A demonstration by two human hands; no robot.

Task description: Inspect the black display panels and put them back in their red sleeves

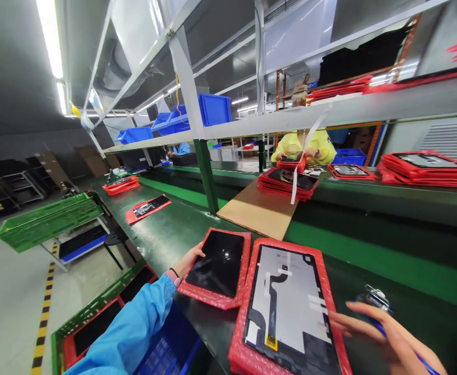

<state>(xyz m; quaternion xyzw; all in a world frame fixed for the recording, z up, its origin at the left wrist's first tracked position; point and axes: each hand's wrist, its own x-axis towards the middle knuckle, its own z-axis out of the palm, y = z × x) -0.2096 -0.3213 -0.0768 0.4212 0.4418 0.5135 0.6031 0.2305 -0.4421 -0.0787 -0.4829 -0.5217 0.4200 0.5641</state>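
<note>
My left hand [192, 259], in a blue sleeve, grips the left edge of a dark glass screen panel [218, 263] with a red bubble-wrap sleeve under it, thumb on top and fingers mostly hidden. Just right of it lies a stack of red bubble-wrap sleeves topped by a screen panel [291, 291], its silver back up, with a black ribbon cable and tape. Beside that panel's right edge is my right hand [392, 333], fingers stretched and partly blurred. A slim blue pen [379, 327] passes through this hand. Beyond the fingers lies a small shiny metal-and-clear object [377, 297] of unclear kind.
Brown cardboard [257, 211] and a red-wrapped stack [286, 182] lie across the green bench [165, 237]. A green post [206, 177] rises ahead. Green crate [62, 333] and blue crate [169, 344] stand lower left. A person in yellow [324, 146] works opposite.
</note>
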